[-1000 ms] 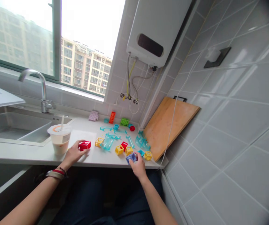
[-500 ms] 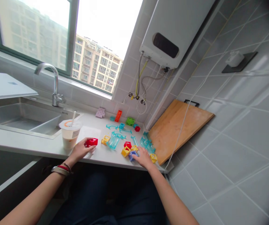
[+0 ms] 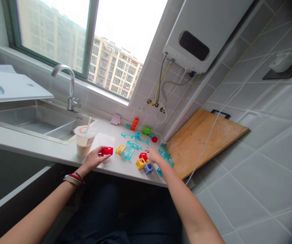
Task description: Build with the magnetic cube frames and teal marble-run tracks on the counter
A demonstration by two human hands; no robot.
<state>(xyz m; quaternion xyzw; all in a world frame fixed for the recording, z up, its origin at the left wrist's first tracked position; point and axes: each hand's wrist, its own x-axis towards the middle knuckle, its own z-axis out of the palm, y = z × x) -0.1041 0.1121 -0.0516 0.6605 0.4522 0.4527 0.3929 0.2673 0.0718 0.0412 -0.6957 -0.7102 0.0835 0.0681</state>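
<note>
My left hand rests on the white counter with its fingers pinched on a red open cube. My right hand reaches over a cluster of small frame cubes, fingers spread flat, holding nothing. Just left of it lie a yellow cube, a red cube and a blue cube. Clear teal track pieces lie between the two hands, and more teal pieces sit just right of my right hand.
A lidded drink cup with a straw stands beside my left hand. A steel sink and tap are at left. A wooden cutting board leans on the tiled wall at right. Orange, green, pink pieces sit at the counter's back.
My right hand let go of the blue cube, which now lies on the counter, and moved forward over the cluster. The view shifted; my left hand kept the red cube.
</note>
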